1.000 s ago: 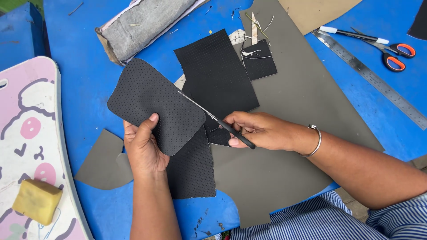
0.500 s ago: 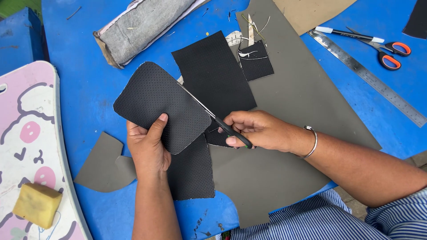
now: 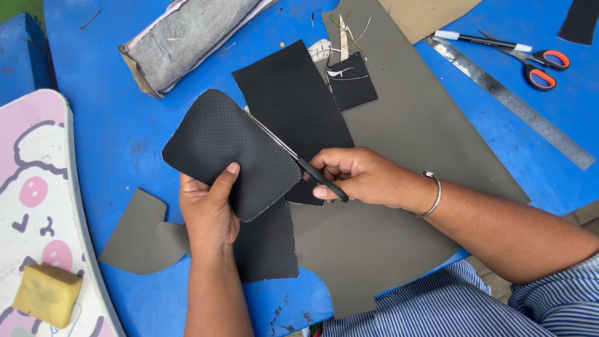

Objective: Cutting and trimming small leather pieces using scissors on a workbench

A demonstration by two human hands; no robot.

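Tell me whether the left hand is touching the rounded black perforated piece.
Touching. The head view shows the left hand gripping the rounded black perforated piece, thumb pressed on its face.

No labelled packages, signs or screens are seen; the nearest thing to a package is a grey roll wrapped in pale paper [image 3: 187, 43], laid slantwise on the blue table [image 3: 112, 125] at upper left, its brownish end turned outward

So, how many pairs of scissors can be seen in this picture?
2. One pair, the black scissors, is in the right hand, cutting the black perforated piece held by the left hand. The orange-handled scissors lie at the table's top right, beside the metal ruler.
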